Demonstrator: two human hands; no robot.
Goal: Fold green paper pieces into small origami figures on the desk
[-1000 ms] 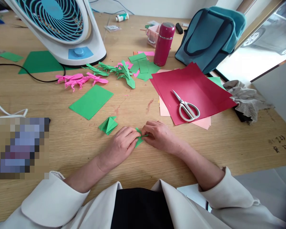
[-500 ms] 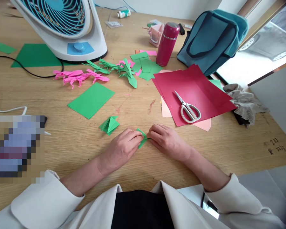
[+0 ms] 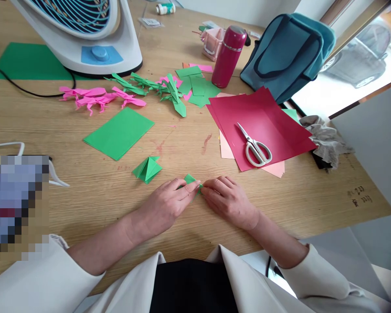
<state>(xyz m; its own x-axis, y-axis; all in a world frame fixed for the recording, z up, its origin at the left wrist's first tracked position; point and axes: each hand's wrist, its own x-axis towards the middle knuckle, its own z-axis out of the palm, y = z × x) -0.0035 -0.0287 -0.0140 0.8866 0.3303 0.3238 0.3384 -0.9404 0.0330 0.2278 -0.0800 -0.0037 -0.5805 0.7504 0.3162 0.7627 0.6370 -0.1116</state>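
Note:
A small folded piece of green paper point(image 3: 189, 178) is pinched between my two hands just above the wooden table. My left hand point(image 3: 169, 202) grips its left side, with the fingers covering most of it. Its right end is between the closed fingertips of my right hand point(image 3: 226, 200). Left of the hands stands a folded green paper shape point(image 3: 147, 169) with pleated points. Farther back lies a flat green paper sheet point(image 3: 120, 132).
White-handled scissors point(image 3: 258, 150) lie on red paper sheets point(image 3: 280, 126) at right. Behind are pink paper figures point(image 3: 97, 99), green paper figures point(image 3: 174, 95), a magenta flask point(image 3: 228, 56), a teal bag point(image 3: 286, 54) and a white fan point(image 3: 127, 39). A blurred device point(image 3: 13, 195) sits at left.
My left fingers have shifted right along the green paper, covering more of its middle. Both hands remain closed on it. The view has moved slightly.

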